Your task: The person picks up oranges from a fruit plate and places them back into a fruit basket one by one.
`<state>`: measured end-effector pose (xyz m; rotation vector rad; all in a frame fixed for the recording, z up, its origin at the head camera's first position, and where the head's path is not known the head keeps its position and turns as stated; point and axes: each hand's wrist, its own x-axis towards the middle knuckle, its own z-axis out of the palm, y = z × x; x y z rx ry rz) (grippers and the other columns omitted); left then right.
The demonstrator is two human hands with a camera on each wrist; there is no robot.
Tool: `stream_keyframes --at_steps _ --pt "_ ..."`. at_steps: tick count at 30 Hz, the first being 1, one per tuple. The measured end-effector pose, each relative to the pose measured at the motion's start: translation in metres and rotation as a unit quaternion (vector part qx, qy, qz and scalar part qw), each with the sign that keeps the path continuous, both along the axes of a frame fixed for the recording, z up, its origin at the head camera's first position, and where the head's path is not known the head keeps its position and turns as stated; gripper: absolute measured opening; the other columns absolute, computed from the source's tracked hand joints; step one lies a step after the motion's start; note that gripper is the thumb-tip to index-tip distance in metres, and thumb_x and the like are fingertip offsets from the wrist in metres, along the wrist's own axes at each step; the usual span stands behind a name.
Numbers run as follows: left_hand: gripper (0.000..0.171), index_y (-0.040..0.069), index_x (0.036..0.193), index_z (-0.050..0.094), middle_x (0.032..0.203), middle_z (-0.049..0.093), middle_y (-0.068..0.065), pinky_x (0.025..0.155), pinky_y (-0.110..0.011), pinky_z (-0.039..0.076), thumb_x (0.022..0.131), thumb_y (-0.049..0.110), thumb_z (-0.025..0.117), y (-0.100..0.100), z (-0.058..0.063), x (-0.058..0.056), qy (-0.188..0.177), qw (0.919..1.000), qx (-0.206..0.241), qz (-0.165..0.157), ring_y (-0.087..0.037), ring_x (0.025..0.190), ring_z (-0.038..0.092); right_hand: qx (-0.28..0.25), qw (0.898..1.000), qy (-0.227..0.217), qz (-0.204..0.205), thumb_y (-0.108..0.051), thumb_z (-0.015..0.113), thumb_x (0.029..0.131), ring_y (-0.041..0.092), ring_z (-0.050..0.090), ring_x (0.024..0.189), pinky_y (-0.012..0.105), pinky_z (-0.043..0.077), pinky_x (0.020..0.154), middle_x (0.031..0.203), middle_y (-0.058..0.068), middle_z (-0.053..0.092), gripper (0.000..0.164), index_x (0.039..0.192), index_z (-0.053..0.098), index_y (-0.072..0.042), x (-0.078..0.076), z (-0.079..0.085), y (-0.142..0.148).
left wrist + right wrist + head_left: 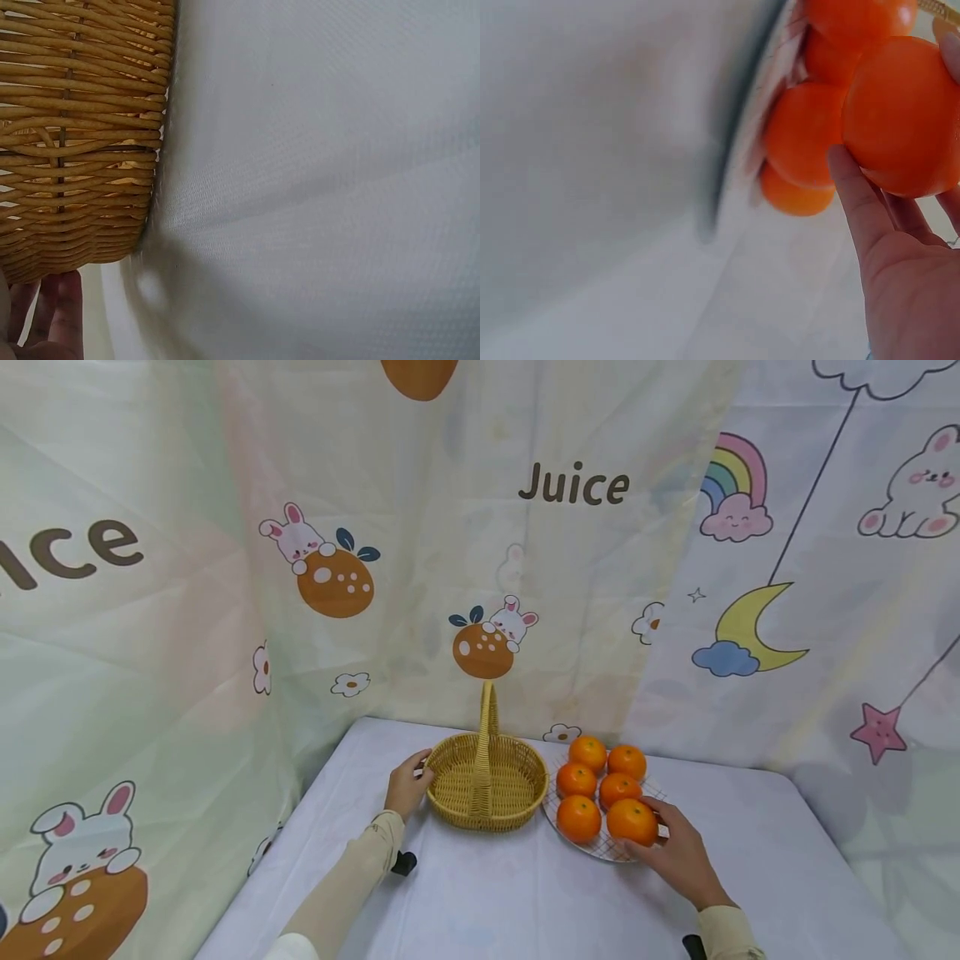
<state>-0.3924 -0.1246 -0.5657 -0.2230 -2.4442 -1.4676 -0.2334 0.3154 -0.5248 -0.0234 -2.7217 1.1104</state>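
A yellow wicker basket (517,822) with a tall handle stands on the table, and nothing lies inside it. At its left rim my left hand (406,789) grips the edge with fingers and thumb; the left wrist view shows fingers (66,311) against the woven side (82,150). My right hand (681,852) holds an orange (630,821) at the front right of a round plate (600,852). In the right wrist view fingers spread round that orange (900,116). Several other oranges (577,818) sit on the plate, close together.
A white cloth (487,893) covers the table. Printed fabric (577,568) hangs behind and at both sides, close to the table's back edge. The plate stands just right of the basket.
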Motion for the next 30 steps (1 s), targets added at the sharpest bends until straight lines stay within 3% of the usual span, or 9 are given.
stream_keyframes --at_steps 5,10,16,23,30 --pt "0.043 0.003 0.135 0.057 0.130 0.061 -0.011 0.090 -0.038 0.055 0.092 0.008 0.057 0.001 0.001 -0.002 0.006 1.0000 0.005 -0.005 -0.026 0.110 0.061 -0.006 0.997 0.061 0.039 -0.043 0.082 0.076 0.031 0.053 0.111 0.049 0.056 0.085 0.132 0.012 0.050 0.083 0.140 0.045 -0.008 -0.007 0.018 -0.017" --pt "0.042 0.003 0.134 0.058 0.129 0.062 -0.011 0.091 -0.039 0.055 0.092 0.008 0.058 0.002 -0.001 -0.001 0.011 0.9999 0.012 0.000 -0.027 0.109 0.061 -0.018 0.993 0.093 0.065 -0.042 0.083 0.074 0.029 0.054 0.110 0.049 0.055 0.088 0.131 0.009 0.052 0.078 0.137 0.048 -0.012 -0.015 0.027 -0.040" --pt "0.043 0.005 0.134 0.059 0.127 0.063 -0.009 0.091 -0.038 0.055 0.092 0.009 0.058 0.000 -0.002 0.004 -0.005 0.9998 0.012 0.013 -0.024 0.109 0.061 -0.030 0.991 0.090 0.090 -0.045 0.085 0.069 0.025 0.053 0.113 0.050 0.052 0.092 0.132 0.003 0.054 0.079 0.135 0.053 -0.015 -0.027 0.030 -0.070" --pt "0.042 0.004 0.133 0.060 0.126 0.064 -0.009 0.091 -0.040 0.055 0.091 0.007 0.059 -0.002 0.001 0.005 0.006 0.9995 0.019 0.022 -0.025 0.107 0.062 -0.019 0.985 0.111 0.131 -0.044 0.086 0.070 0.021 0.052 0.117 0.052 0.048 0.097 0.132 -0.005 0.055 0.075 0.134 0.055 -0.020 -0.047 0.038 -0.102" --pt "0.041 0.003 0.132 0.060 0.126 0.064 -0.011 0.089 -0.038 0.056 0.092 0.008 0.058 -0.002 -0.008 0.001 0.012 0.9997 0.020 0.005 -0.026 0.105 0.062 -0.047 0.983 0.078 0.158 -0.045 0.086 0.069 0.016 0.054 0.109 0.045 0.052 0.093 0.126 -0.008 0.055 0.077 0.134 0.055 -0.018 -0.060 0.036 -0.123"
